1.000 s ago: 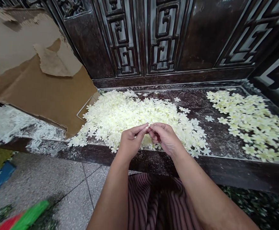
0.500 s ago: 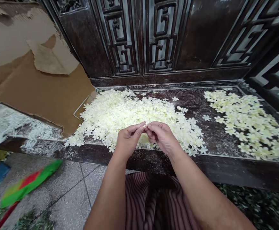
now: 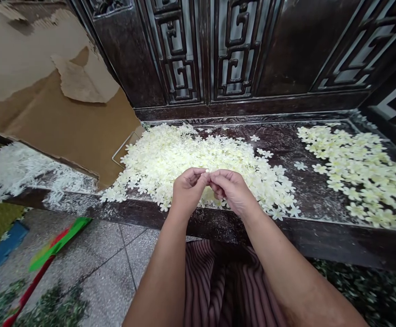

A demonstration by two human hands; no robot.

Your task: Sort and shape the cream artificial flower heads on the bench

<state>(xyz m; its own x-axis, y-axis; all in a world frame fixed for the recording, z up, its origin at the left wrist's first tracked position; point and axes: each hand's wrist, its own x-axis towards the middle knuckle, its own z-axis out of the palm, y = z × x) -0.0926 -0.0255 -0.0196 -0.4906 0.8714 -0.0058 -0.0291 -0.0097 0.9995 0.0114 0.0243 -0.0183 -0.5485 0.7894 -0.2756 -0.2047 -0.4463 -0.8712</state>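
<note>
My left hand [image 3: 190,188] and my right hand [image 3: 230,188] meet fingertip to fingertip above a heap of pale cream artificial flowers [image 3: 170,154]. Both are closed in a pinch. A tiny whitish piece [image 3: 207,170] shows between the fingertips; it is too small to name, and I cannot tell which hand has it. The heap spreads over a dark wooden bench [image 3: 279,141] and lies behind and around both hands. A second spread of yellowish flowers [image 3: 364,177] covers the bench's right side.
A torn cardboard sheet [image 3: 68,122] leans at the left, with a bent wire [image 3: 119,150] at its edge. White thin scraps [image 3: 31,172] lie beneath it. Carved wooden panels [image 3: 208,59] back the bench. On the floor are a red-handled broom [image 3: 56,247] and green foliage [image 3: 371,290].
The view has shifted slightly, so the scene sits a little further right. My hands stay pinched together above the flowers, and the whitish piece shows more clearly at the fingertips.
</note>
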